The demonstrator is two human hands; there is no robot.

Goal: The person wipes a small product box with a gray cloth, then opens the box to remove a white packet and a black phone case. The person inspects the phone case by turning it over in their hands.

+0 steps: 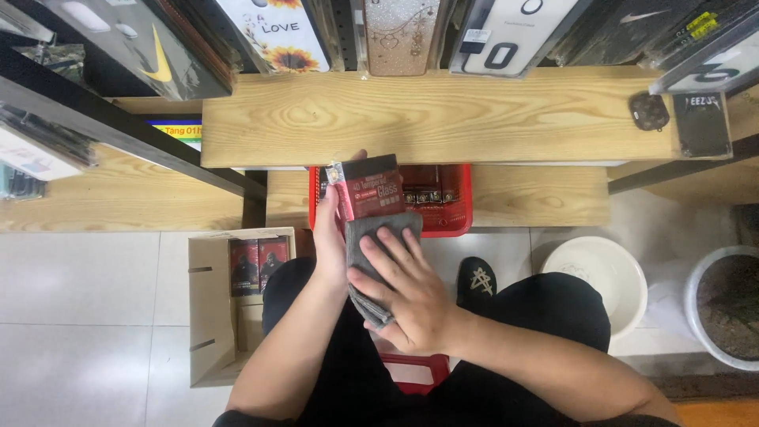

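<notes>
Far left, pale square floor tiles (87,300) run smooth and glossy under a long, grainy light-wood shelf (118,194). A black metal rail (118,130) slants across it. Just right of that sits an open cardboard box (207,316), plain brown, with a couple of dark red-and-black flat packets (257,265) standing in its upper end.

Moving in now to the centre: the left hand (330,237) comes up from below, thumb on the near edge and fingers wrapped behind a small flat packet (368,186), red and dark, glossy, rectangular, held upright over a red plastic basket (443,202). The basket is ribbed and holds more packets of what looks like the same kind, though they are half hidden. The right hand (403,296) lies flat on a folded grey cloth (371,265), soft and matte, fingers spread and pressing it against the lower part of the packet and the left palm.

Above, a broad wooden board (443,115) with a strong swirling grain crosses the view, and phone cases (395,32) hang in a row beyond it, printed and glittery.

Below the hands, dark trousers, and one black shoe (477,281) on the tiles. Rightward, a round white plastic bowl (605,281), then a pale bucket (723,304) with something dark and gritty in it.
</notes>
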